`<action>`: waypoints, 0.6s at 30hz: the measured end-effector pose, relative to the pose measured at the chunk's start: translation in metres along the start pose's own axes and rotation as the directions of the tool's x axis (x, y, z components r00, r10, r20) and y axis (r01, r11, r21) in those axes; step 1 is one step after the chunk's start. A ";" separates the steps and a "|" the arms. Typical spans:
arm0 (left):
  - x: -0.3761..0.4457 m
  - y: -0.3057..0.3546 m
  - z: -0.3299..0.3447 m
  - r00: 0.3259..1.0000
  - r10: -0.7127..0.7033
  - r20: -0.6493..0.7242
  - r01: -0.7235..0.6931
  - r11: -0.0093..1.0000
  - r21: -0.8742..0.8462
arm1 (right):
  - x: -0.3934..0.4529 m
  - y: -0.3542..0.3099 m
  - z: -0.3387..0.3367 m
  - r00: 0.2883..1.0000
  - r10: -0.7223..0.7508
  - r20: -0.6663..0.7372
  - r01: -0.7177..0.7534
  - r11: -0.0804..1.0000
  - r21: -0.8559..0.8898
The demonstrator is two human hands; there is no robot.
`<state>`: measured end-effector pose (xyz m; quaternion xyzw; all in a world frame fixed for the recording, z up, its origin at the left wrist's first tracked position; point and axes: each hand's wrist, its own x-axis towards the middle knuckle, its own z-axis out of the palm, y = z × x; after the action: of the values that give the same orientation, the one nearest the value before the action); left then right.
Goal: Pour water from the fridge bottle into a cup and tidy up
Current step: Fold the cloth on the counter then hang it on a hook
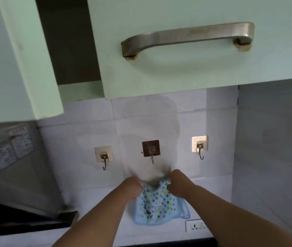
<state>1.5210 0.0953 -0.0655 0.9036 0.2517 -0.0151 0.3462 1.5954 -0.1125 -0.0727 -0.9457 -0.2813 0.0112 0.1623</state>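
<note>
A light blue cloth [156, 205] with coloured dots hangs between my two hands in front of the tiled wall. My left hand [132, 187] grips its upper left edge and my right hand [178, 184] grips its upper right edge. Both hands are raised just below the middle wall hook [151, 154], which sits on a dark brown square pad and carries nothing. No bottle or cup is in view.
Two more bare hooks, a left hook [104, 158] and a right hook [200, 148], are stuck on the white tiles. Pale green wall cabinets with a metal handle [188, 37] hang overhead. A steel range hood [17, 166] fills the left. A wall socket [196, 225] sits low right.
</note>
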 end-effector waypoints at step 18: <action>-0.063 -0.014 -0.024 0.876 0.482 -0.023 -0.471 0.846 -0.251 | -0.026 -0.030 -0.071 0.927 0.194 -0.322 0.104 0.691 0.716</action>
<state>1.4559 0.0911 -0.0430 0.8867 0.0124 0.0843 0.4545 1.5658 -0.1247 0.0022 -0.7963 -0.1941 -0.0549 0.5702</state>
